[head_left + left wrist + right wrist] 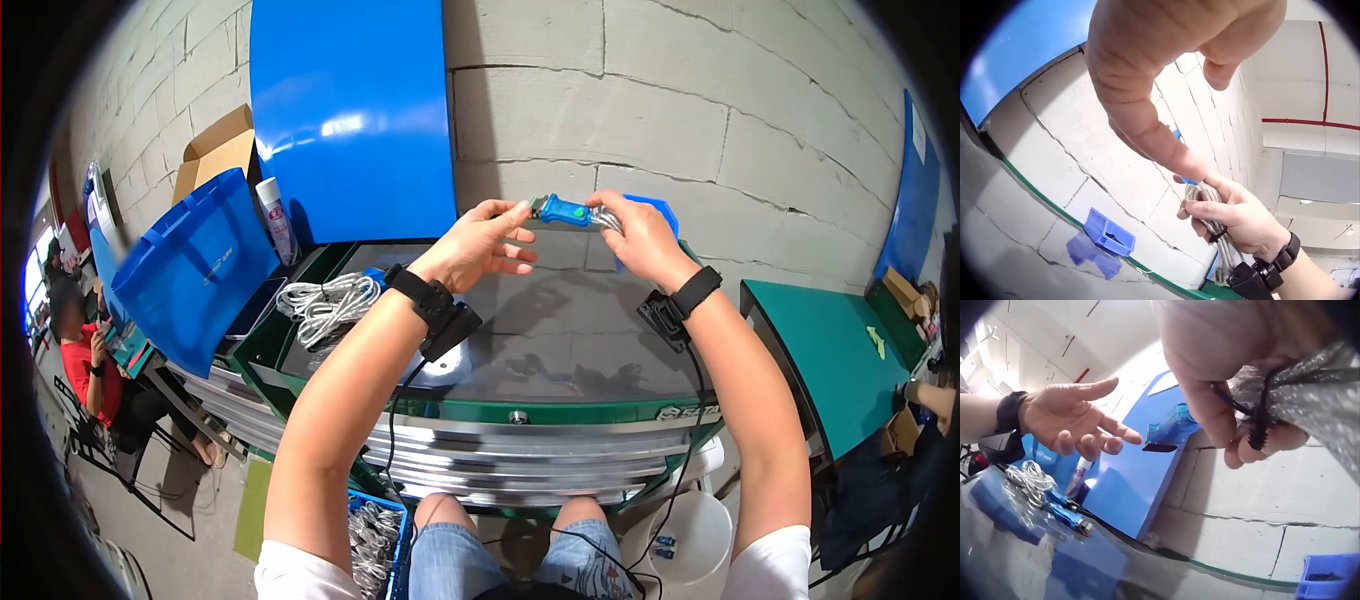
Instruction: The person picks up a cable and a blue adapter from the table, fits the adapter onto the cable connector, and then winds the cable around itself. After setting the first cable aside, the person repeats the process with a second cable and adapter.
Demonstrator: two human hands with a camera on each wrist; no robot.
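Observation:
My right hand (pixel 645 238) grips a bundled clear-grey cable (pixel 1225 253) bound with a black twist tie (pixel 1259 415). From the bundle a translucent blue plug housing (pixel 567 210) with a green spot points left, held up above the dark tabletop (pixel 560 340). My left hand (pixel 475 248) has its fingers spread. In the right wrist view, its index fingertip (pixel 1132 435) is right at the plug's dark end, while the thumb stands apart from it. Several coiled cables (pixel 330 308) with blue plugs (pixel 1071 517) lie on the tabletop's left side.
A blue bin (pixel 1109 234) stands at the tabletop's back right. To the left are a blue bag (pixel 195 270), a spray can (pixel 278 222) and a blue panel (pixel 350 120). Below are a crate of cables (pixel 372 545) and a white bucket (pixel 700 530). A person in red (pixel 85 365) sits far left.

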